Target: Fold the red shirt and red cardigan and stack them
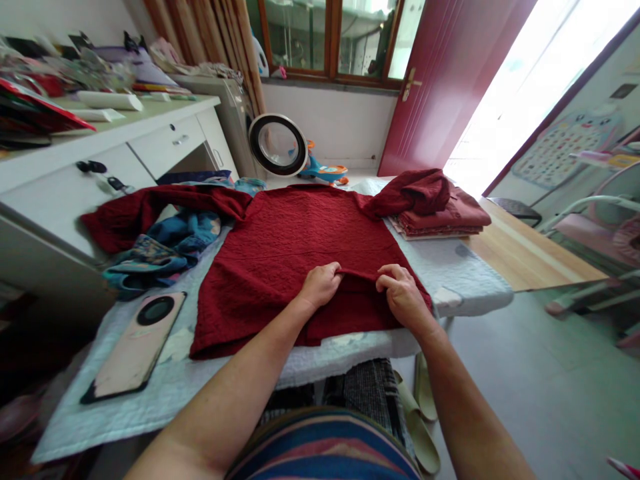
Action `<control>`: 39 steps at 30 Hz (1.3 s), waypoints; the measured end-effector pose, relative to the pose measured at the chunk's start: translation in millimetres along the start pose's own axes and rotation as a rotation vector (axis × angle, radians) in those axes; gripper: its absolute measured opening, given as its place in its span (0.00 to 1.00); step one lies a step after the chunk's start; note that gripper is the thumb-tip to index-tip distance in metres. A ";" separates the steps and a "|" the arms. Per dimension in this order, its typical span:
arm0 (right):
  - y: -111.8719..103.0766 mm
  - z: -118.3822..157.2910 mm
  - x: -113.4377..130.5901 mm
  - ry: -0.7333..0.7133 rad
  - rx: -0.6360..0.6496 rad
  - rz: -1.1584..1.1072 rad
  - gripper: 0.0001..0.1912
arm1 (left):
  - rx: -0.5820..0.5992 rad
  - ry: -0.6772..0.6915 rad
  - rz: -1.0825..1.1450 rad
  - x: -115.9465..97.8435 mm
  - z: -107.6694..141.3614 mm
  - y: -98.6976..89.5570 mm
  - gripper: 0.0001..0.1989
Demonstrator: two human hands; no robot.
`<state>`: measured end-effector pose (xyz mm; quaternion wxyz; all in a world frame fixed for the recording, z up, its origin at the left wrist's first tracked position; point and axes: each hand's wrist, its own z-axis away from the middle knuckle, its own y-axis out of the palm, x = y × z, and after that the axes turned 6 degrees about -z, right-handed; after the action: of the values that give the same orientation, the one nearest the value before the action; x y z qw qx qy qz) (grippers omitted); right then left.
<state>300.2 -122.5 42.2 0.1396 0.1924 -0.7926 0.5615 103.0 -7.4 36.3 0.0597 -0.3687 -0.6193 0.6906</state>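
A dark red quilted garment (300, 233) lies spread over a table covered with a pale blue quilted cloth (460, 270). One sleeve stretches out to the left over a blue patterned cloth; the other is bunched at the right on a folded stack. My left hand (323, 283) pinches the garment's lower part near its middle. A little to the right, my right hand (400, 290) grips the same raised edge with bent fingers. Between the two hands the fabric is lifted into a ridge.
A phone (137, 343) rests at the table's left. Crumpled blue cloth (170, 247) lies behind it, folded reddish clothes (445, 213) at the back right. A white desk (150, 133) borders the left; a washer's round door (278, 145) stands open beyond. Slippers (420, 420) are on the floor.
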 end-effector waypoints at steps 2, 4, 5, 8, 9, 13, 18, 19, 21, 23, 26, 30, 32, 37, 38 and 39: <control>-0.3 -1.5 -6.8 -0.006 0.035 0.032 0.17 | -0.009 -0.004 0.004 0.7 -0.2 2.1 0.10; 0.2 -3.5 -11.4 -0.007 0.057 0.076 0.18 | -0.016 -0.008 0.019 1.5 0.3 4.4 0.09; 0.8 -4.4 -12.6 -0.001 0.054 0.106 0.19 | -0.020 -0.006 0.027 2.0 1.0 5.5 0.09; 4.0 -5.6 -12.4 0.020 0.038 0.191 0.21 | -0.020 0.065 0.055 3.2 5.3 8.4 0.14; 5.3 -5.9 -12.0 0.024 0.041 0.207 0.23 | -0.012 0.106 0.052 3.3 7.0 9.1 0.20; 9.4 -8.4 -14.9 0.039 0.062 0.195 0.30 | 0.015 0.194 -0.061 2.5 11.0 12.1 0.35; 7.8 -15.4 -26.2 0.083 -0.016 0.019 0.12 | -0.028 0.106 -0.092 1.0 4.8 15.1 0.15; 7.5 -16.2 -27.3 0.073 -0.036 -0.026 0.11 | -0.026 0.084 -0.087 0.7 3.2 14.8 0.12; 8.1 -16.5 -27.6 0.034 -0.070 -0.110 0.11 | -0.016 0.043 -0.073 -0.1 0.6 13.4 0.10; 9.7 -15.3 -25.7 -0.004 -0.087 -0.179 0.13 | -0.006 0.014 -0.055 -0.7 -0.7 11.9 0.10; 11.6 -12.0 -21.3 -0.027 -0.081 -0.236 0.14 | -0.006 0.010 -0.032 0.0 -1.3 11.3 0.10; 8.1 -5.9 -17.6 -0.037 0.009 -0.300 0.09 | -0.002 0.078 -0.043 2.2 2.3 10.5 0.11; 4.8 -2.1 -17.2 0.008 0.000 -0.334 0.09 | 0.027 0.146 -0.075 1.9 8.9 7.3 0.11; -1.9 8.4 -21.5 0.128 -0.068 -0.356 0.27 | -0.001 0.288 -0.312 2.4 42.0 -9.9 0.21; -3.2 10.4 -22.8 0.100 -0.022 -0.350 0.25 | -0.016 0.289 -0.365 5.1 49.9 -14.2 0.21; -4.7 12.4 -23.9 0.058 0.035 -0.345 0.22 | -0.024 0.283 -0.408 9.2 57.7 -18.5 0.20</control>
<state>323.5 -132.0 31.5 0.2534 0.3114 -0.7337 0.5482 55.8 -45.1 46.7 0.2796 -0.3297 -0.6746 0.5984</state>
